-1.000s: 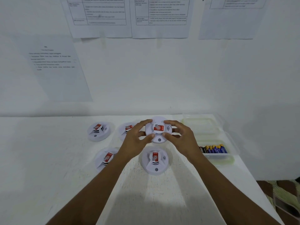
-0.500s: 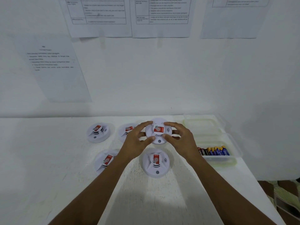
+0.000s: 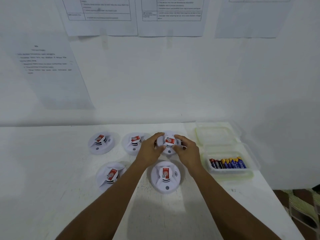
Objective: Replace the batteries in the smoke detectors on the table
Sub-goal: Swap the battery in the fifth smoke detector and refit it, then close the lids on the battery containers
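Reaches forward with both bare forearms over the white table (image 3: 52, 170), converging at the right end of the back row. Clasps a round white plastic smoke detector (image 3: 169, 144) with a red label from both sides. Curls the left hand (image 3: 149, 148) round its left rim, fingers over the far edge and thumb tucked at the near edge. Mirrors this with the right hand (image 3: 188, 151) on the right rim, fingers bent narrowly over the top and thumb near the front. Cannot tell whether the gripped unit is lifted or resting on the table. Makes five detectors in all, each face up with a red label: besides the held one, a back-left detector (image 3: 101, 142), a back-middle detector (image 3: 133, 143) just beside the left hand, a front-left detector (image 3: 110, 175) partly under the left forearm, and a front-middle detector (image 3: 165, 177) between the forearms. To the right, one clear plastic tub (image 3: 230, 172) with its hinged lid (image 3: 214, 134) laid open behind it, holding a row of batteries (image 3: 227, 163), red-black and blue-yellow, too tightly packed to count. On the wall, four printed paper sheets (image 3: 52, 70).
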Motion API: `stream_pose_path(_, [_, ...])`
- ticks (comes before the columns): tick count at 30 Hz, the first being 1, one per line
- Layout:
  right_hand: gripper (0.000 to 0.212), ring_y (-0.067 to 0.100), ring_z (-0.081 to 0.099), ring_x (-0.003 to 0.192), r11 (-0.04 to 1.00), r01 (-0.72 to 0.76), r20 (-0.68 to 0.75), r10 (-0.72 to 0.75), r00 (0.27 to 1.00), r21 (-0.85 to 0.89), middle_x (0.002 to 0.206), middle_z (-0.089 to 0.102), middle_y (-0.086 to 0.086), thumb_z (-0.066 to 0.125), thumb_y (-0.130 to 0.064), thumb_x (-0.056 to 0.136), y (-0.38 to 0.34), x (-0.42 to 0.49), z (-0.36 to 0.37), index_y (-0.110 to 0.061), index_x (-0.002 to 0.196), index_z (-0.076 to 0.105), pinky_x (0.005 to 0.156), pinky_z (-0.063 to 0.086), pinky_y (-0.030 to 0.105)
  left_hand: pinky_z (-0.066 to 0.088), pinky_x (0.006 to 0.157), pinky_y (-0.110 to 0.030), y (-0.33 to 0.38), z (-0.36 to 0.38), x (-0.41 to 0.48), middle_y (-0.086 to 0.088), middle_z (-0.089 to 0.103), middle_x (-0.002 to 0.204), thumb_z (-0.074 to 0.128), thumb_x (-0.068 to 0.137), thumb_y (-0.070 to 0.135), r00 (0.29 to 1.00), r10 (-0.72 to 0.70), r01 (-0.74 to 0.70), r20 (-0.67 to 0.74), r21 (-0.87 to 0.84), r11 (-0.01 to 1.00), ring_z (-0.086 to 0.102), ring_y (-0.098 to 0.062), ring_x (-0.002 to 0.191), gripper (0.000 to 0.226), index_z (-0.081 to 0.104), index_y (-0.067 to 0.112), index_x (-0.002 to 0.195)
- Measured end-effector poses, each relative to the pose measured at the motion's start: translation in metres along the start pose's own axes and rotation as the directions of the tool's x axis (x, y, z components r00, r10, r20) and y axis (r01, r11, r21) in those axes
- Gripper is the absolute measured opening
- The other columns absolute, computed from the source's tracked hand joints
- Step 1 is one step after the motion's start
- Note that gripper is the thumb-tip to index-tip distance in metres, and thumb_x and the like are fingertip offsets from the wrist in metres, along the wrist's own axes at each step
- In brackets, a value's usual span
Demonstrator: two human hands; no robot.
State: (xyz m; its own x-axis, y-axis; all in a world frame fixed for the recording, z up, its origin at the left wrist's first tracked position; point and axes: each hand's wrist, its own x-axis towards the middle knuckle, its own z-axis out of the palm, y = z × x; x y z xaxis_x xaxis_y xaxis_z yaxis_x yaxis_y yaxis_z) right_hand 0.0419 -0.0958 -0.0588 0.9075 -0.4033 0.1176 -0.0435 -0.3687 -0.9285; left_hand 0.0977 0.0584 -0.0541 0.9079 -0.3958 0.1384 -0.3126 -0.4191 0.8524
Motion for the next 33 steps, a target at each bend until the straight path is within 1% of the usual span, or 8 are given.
stream_pose_path(3, [0.033,0.012,0.062,0.099,0.999,-0.025,-0.021,0.025,0.999,-0.024,0.120,0.069,0.001,0.068,-0.009,0.089,0.003,0.007,0.002,-0.016,0.121,0.068,0.078,0.044,0.007,0.049,0.095,-0.028,0.002,0.007,0.006,-0.005,0.065,0.123,0.065,0.091,0.014,0.998,-0.070,0.070,-0.008,0.020,0.997,0.063,-0.020,0.103,0.043,0.055,0.014,0.133])
stream_pose_path(9, [0.031,0.017,0.064,0.105,0.995,-0.076,-0.044,0.073,0.996,-0.058,0.121,0.069,0.003,0.065,-0.007,0.090,0.001,0.013,0.006,-0.015,0.120,0.068,0.095,0.052,0.029,0.046,0.103,-0.037,0.005,0.010,0.008,-0.007,0.063,0.130,0.065,0.092,0.016,0.996,-0.093,0.092,0.004,0.055,0.994,0.061,-0.024,0.114,0.043,0.055,0.013,0.133])
stream_pose_path(14, [0.035,0.017,0.059,0.116,0.993,-0.081,-0.001,0.082,0.997,-0.081,0.129,0.063,0.002,0.062,-0.008,0.091,-0.014,0.006,0.004,-0.015,0.126,0.064,0.102,0.047,0.029,0.040,0.094,-0.020,0.018,0.005,-0.002,0.002,0.059,0.125,0.068,0.090,0.016,0.997,-0.072,0.072,0.001,0.011,0.997,0.055,-0.013,0.110,0.046,0.054,0.012,0.133])
stream_pose_path(18, [0.028,0.003,0.061,0.101,0.992,0.084,-0.012,-0.085,0.996,-0.091,0.117,0.067,-0.009,0.059,-0.009,0.093,-0.046,-0.014,-0.030,-0.020,0.117,0.069,0.085,0.045,0.009,0.030,0.082,0.001,0.033,-0.001,-0.013,0.015,0.051,0.112,0.071,0.087,0.014,0.996,0.068,-0.067,-0.052,0.008,0.998,0.046,-0.001,0.103,0.042,0.056,0.013,0.125])
stream_pose_path(20, [0.023,-0.002,0.063,0.093,0.977,0.168,-0.061,-0.177,0.982,-0.129,0.106,0.069,-0.014,0.060,-0.010,0.093,-0.055,-0.025,-0.064,-0.022,0.109,0.071,0.076,0.045,0.004,0.032,0.084,-0.006,0.041,-0.002,-0.016,0.020,0.050,0.109,0.072,0.086,0.016,0.992,0.117,-0.116,-0.053,0.026,0.993,0.046,0.004,0.099,0.040,0.055,0.020,0.122])
stream_pose_path(23, [0.020,0.001,0.063,0.089,0.951,0.181,-0.156,-0.224,0.962,-0.249,0.102,0.069,-0.017,0.061,-0.010,0.092,-0.045,-0.036,-0.121,-0.023,0.103,0.072,0.071,0.044,0.006,0.037,0.099,-0.016,0.054,0.009,-0.020,0.014,0.052,0.131,0.076,0.082,0.032,0.989,0.147,-0.146,0.021,-0.035,0.989,0.048,-0.001,0.118,0.058,0.050,0.028,0.133])
stream_pose_path(28, [0.022,0.022,0.060,0.104,0.917,0.002,-0.268,-0.118,0.956,-0.399,0.113,0.068,0.002,0.064,-0.010,0.089,0.012,-0.043,-0.197,-0.020,0.108,0.070,0.090,0.044,0.031,0.031,0.109,-0.023,0.083,0.063,-0.041,0.012,0.041,0.146,0.081,0.074,0.041,0.972,0.127,-0.123,0.197,-0.033,0.992,0.037,0.000,0.130,0.082,0.040,0.029,0.143])
stream_pose_path(33, [0.017,0.022,0.068,0.090,0.969,-0.142,-0.194,0.102,0.976,-0.205,0.103,0.069,0.003,0.059,-0.016,0.093,0.045,-0.043,-0.224,-0.025,0.103,0.068,0.081,0.053,0.033,0.035,0.113,-0.035,0.094,0.112,-0.043,0.006,0.038,0.151,0.090,0.061,0.042,0.972,0.018,-0.006,0.232,-0.055,0.998,0.036,-0.012,0.138,0.103,0.034,0.029,0.147])
